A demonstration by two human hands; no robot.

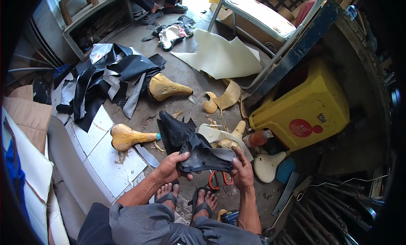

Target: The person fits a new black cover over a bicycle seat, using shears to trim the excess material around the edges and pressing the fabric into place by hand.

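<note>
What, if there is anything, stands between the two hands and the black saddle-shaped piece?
Nothing visible stands in the way: the left hand and the right hand already hold the black saddle-shaped piece directly, one at each end of it.

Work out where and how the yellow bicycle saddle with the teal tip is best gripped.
Probably around the narrow nose of the yellow bicycle saddle, coming from above: it points right, lies uncovered and looks slim, while the rear flares wide.
</note>
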